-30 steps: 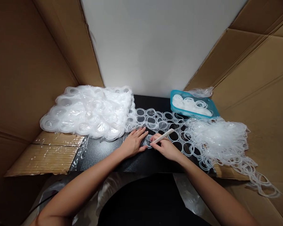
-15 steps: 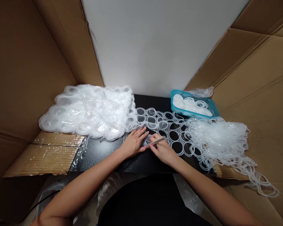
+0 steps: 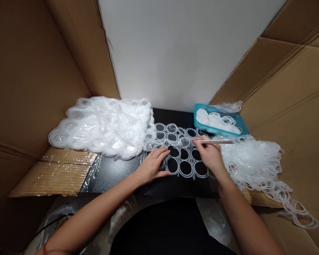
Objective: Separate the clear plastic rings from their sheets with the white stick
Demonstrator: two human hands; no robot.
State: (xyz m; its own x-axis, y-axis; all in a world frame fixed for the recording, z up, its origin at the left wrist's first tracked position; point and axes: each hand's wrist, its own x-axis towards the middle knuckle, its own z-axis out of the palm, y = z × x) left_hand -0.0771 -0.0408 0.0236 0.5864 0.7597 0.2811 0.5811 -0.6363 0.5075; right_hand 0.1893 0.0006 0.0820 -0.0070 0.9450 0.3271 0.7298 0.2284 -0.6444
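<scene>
A strip of joined translucent rings (image 3: 185, 168) lies across the black table. My left hand (image 3: 154, 163) rests on the strip's left part, its fingers spread. In my right hand (image 3: 210, 153) is a thin, pale, flat tool (image 3: 218, 141), pinched between the fingers and pointing right. A piece of clear film (image 3: 185, 142) shows at the left of those fingertips; whether they grip it cannot be made out. At the left of the strip is a thick stack of ring sheets (image 3: 103, 124). A tangled heap of ring sheets (image 3: 255, 156) lies at the right.
A blue basket (image 3: 242, 124) holding loose white rings stands at the back right, with crumpled clear plastic (image 3: 230, 106) behind it. Flattened cardboard (image 3: 58, 173) covers the table's left end. Tall cardboard walls (image 3: 295, 85) rise on both sides.
My right hand has moved right and slightly up, and the tool has turned nearly level. More empty ring openings show between my hands. My left hand stays about in place, slightly lower.
</scene>
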